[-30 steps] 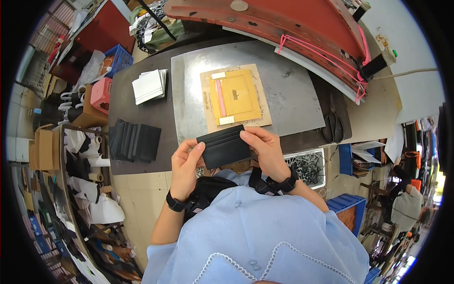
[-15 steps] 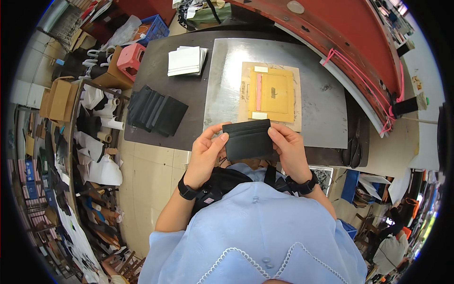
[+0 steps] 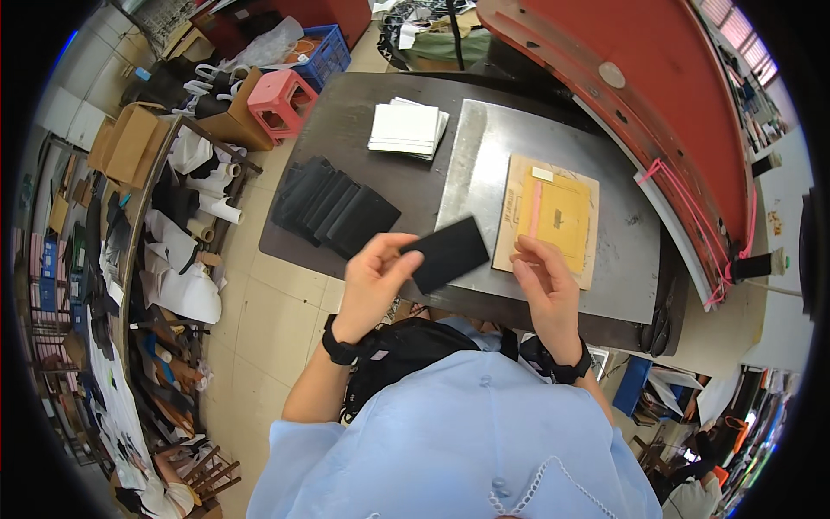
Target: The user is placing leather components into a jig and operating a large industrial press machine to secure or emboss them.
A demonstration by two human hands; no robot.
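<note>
Black wallet (image 3: 450,254) tilted, pinched in my left hand (image 3: 373,284); I was seemingly checking it; regripping likely called for my right hand (image 3: 551,290), empty, loosely curled.

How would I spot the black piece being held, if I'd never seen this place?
Find the dark table with the grey metal sheet on it. By its near edge, the left hand pinches a flat black rectangle. Unlike the similar black pieces fanned out on the table, it alone is held.

Black wallet (image 3: 451,255), yellow template (image 3: 566,203) with pink strip (image 3: 535,212), pale-blue shirt (image 3: 441,432)
</note>
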